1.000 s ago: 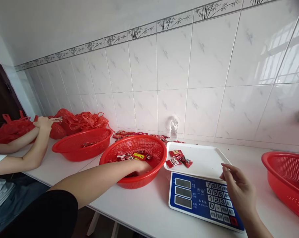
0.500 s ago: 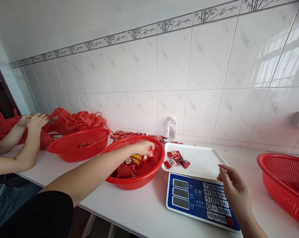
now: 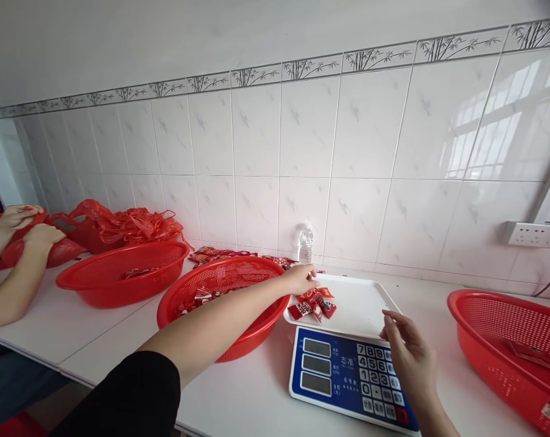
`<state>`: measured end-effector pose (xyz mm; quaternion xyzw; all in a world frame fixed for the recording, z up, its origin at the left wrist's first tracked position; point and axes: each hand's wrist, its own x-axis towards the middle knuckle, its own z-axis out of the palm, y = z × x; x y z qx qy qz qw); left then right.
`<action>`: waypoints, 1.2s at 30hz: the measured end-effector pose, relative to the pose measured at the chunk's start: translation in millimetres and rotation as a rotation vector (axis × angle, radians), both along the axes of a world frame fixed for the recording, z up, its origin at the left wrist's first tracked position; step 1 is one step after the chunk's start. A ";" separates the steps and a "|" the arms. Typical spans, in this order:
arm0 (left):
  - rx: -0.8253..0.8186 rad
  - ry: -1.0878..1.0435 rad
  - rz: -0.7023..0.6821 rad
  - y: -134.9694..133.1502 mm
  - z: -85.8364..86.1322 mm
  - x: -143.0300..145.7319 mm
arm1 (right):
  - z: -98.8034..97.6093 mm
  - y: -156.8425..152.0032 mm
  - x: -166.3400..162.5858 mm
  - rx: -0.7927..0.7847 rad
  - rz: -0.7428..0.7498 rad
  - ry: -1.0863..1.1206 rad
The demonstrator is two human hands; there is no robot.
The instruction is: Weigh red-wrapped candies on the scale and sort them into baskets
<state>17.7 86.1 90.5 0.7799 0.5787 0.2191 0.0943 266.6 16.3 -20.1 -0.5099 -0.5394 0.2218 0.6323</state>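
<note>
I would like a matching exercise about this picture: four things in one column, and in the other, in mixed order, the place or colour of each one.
Column 1
1. Left hand
2. Scale
3. Bottle
4. Wall socket

Column 2
A. Blue front with number keys
B. White, fixed on the tiled wall towards the right of the picture
C. Near the red packets at one end of the white tray
D. Clear, standing in front of the tiled wall

Right pairs: 1-C, 2-A, 3-D, 4-B
</note>
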 end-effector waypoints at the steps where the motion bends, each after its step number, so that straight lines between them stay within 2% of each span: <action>1: 0.000 0.001 -0.005 0.1 -2.2 1.5 | 0.9 -0.6 -0.3 0.004 -0.002 -0.001; 4: 0.036 0.000 -0.019 -9.1 -6.3 5.4 | 3.1 -1.8 -0.8 0.017 -0.004 -0.007; 6: 0.101 -0.005 -0.034 -24.5 -8.2 9.7 | 3.6 -2.0 -0.9 0.025 -0.003 -0.018; 8: 0.225 -0.030 -0.110 -46.6 -11.7 15.7 | 3.2 -2.4 -1.0 0.036 -0.010 -0.038; 10: 0.398 -0.057 -0.250 -72.6 -19.3 22.7 | 1.7 -3.3 -1.3 0.058 -0.023 -0.069; 14: 0.704 0.025 -0.524 -117.8 -49.4 34.1 | -4.2 -4.4 -4.1 0.186 -0.061 -0.174; 17: 0.830 0.100 -0.676 -129.9 -81.5 36.6 | -9.9 -2.3 -9.3 0.358 -0.065 -0.284; 20: 0.830 -0.023 -0.681 -124.4 -114.7 34.9 | -10.6 0.9 -18.1 0.429 0.017 -0.399; 22: 0.811 -0.114 -0.705 -117.7 -132.2 33.7 | -4.8 2.1 -26.4 0.351 0.095 -0.443; 24: 0.788 -0.170 -0.740 -113.5 -142.0 33.2 | 6.5 2.7 -36.6 0.234 0.164 -0.481; 26: 0.738 -0.234 -0.746 -113.2 -143.3 32.6 | 21.6 3.4 -48.2 0.141 0.219 -0.558; 30: 0.577 -0.390 -0.661 -118.8 -131.2 28.0 | 49.4 6.1 -70.4 0.005 0.298 -0.770; 36: 0.383 -0.419 -0.598 -124.0 -120.8 19.7 | 62.1 7.5 -88.8 -0.057 0.327 -0.858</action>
